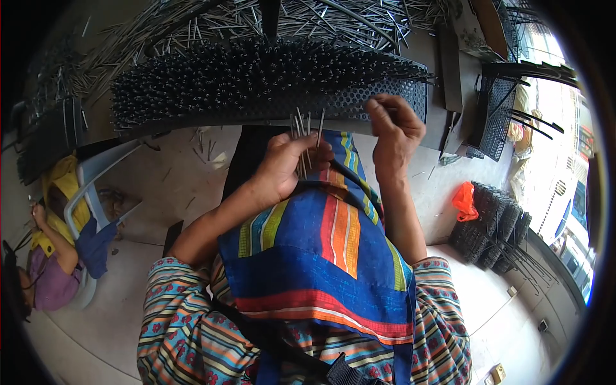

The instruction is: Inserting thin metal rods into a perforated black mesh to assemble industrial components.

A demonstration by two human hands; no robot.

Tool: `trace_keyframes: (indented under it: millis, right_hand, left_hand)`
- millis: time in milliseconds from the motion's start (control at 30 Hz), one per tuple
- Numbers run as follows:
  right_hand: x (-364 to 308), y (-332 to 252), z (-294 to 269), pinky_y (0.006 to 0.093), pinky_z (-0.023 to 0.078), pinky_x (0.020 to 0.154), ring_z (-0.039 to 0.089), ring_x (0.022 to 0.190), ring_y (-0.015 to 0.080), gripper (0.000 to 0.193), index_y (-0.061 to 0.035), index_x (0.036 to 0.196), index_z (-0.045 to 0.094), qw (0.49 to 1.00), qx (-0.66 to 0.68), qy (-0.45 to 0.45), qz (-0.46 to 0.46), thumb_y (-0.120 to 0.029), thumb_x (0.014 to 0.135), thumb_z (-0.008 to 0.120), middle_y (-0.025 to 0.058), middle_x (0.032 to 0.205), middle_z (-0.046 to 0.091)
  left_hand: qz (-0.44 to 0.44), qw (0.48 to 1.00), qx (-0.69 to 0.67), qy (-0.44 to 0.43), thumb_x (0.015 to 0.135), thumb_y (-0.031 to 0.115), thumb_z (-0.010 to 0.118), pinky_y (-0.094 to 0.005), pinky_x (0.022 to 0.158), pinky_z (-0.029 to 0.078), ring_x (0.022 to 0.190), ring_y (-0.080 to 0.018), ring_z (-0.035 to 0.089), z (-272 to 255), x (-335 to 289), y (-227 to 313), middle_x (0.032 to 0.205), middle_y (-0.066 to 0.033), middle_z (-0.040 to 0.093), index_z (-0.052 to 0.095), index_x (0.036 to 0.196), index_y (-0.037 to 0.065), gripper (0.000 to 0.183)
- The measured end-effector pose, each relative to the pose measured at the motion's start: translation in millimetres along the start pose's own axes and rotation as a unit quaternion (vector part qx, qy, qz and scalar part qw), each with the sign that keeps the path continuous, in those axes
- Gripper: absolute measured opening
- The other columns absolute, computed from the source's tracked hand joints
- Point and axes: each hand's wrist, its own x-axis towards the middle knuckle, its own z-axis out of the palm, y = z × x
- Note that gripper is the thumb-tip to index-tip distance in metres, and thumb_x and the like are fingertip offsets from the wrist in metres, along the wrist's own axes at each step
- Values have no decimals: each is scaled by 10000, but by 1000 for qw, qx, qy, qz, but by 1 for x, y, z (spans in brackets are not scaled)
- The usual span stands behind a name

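Observation:
My left hand (280, 168) is closed around a small bunch of thin metal rods (305, 131), which stick up past its fingers, in front of my apron. Ahead of it stands a long perforated black rack (407, 96), densely filled with upright dark rods (244, 77) except toward its right end. My right hand (399, 131) is raised at that right end, its fingers curled in toward the thumb. Whether anything is pinched between those fingertips is too small to see.
Loose metal rods (192, 25) lie heaped behind the rack. To the right are a perforated black basket (499, 112) and, on the floor, stacked black racks (491, 224) with a red plastic bag (464, 202). At the left, another person (58, 282) sits near a pale chair (96, 192).

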Motion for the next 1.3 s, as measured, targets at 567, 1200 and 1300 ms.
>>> trace_keyframes:
  millis: [567,1200,1300]
  right_hand:
    - [20,4,-2,175,430,506,563,599,60,97,18,853,676,957,-111,6,-266,90,789,664,25,789,622]
    - [15,2,18,201,476,531,618,626,91,84,45,847,674,914,-282,5,-291,85,773,677,57,772,637]
    - [19,12,11,210,477,550,632,648,101,86,28,846,681,942,-191,18,-275,60,767,694,47,762,641]
  left_hand:
    - [75,995,58,-42,922,87,567,-339,729,572,839,-199,681,-2,-2,-6,929,-102,687,636,1058,35,161]
    - [52,997,48,-28,927,81,541,-348,725,551,822,-192,669,-10,2,-11,913,-89,679,633,1059,43,165]
    - [45,996,74,-2,927,77,541,-337,715,554,822,-197,669,-4,-1,-6,914,-94,678,633,1064,49,167]
